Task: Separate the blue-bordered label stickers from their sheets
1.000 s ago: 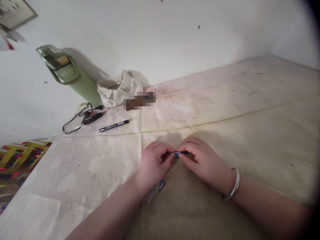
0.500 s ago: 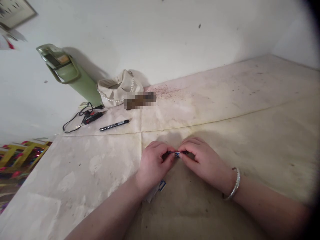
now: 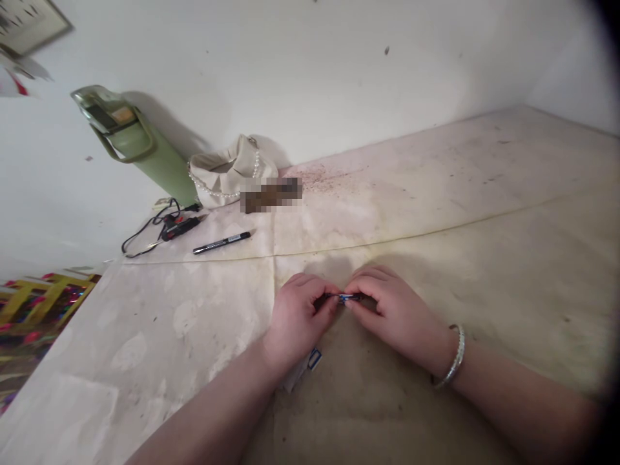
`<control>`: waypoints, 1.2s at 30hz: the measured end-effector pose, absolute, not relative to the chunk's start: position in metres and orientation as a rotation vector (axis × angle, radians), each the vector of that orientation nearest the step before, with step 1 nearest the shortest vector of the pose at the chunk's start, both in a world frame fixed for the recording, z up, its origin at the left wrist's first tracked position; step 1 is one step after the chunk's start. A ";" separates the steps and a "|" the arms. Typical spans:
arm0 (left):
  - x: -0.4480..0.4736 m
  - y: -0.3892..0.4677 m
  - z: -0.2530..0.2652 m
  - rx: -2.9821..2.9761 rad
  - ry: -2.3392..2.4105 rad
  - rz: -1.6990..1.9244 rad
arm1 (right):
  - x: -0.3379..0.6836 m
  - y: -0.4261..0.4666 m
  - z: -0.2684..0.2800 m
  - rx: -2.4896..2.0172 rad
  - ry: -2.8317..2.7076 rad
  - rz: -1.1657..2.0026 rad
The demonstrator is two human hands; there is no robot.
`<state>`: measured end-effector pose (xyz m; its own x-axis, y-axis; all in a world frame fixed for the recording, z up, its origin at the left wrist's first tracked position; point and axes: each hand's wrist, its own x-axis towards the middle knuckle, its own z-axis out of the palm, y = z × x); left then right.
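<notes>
A small, thin dark object with blue and white parts [image 3: 343, 298] spans the gap between my two hands, just above the cloth; its kind is too small to make out. My left hand [image 3: 303, 313] pinches its left end between thumb and fingers. From the other side my right hand [image 3: 390, 307], with a silver bracelet at the wrist, is closed on the right end. Most of the object is hidden by my fingers. Partly under my left wrist lies a small packet with a blue-edged mark [image 3: 314, 359].
A stained cream cloth [image 3: 436, 284] covers the table. Towards the back left are a black pen [image 3: 221, 243], a corded glue gun [image 3: 178, 227], a tall green bottle [image 3: 165, 165] and a cream pouch with pearls [image 3: 217, 184]. A blurred-out brown item [image 3: 271, 196] lies beside the pouch.
My right thumb and fingertips have shifted very slightly, showing a little more of the small object. Otherwise both hands stay in place.
</notes>
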<state>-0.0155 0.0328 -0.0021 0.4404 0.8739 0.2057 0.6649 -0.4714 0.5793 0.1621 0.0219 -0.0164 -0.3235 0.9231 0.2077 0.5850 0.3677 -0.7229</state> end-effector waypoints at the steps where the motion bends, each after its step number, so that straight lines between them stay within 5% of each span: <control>1: -0.016 0.033 -0.001 2.280 1.300 0.678 | 0.162 0.022 -0.016 -1.301 -2.027 0.725; 36: -0.014 0.029 -0.001 2.472 1.259 0.575 | 0.160 0.019 -0.016 -1.342 -2.154 0.632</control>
<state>-0.0140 0.0294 -0.0009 0.5336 0.8189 0.2112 0.6957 -0.5670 0.4411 0.1603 0.0189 -0.0160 -0.3738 0.9093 0.1828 0.6665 0.4004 -0.6289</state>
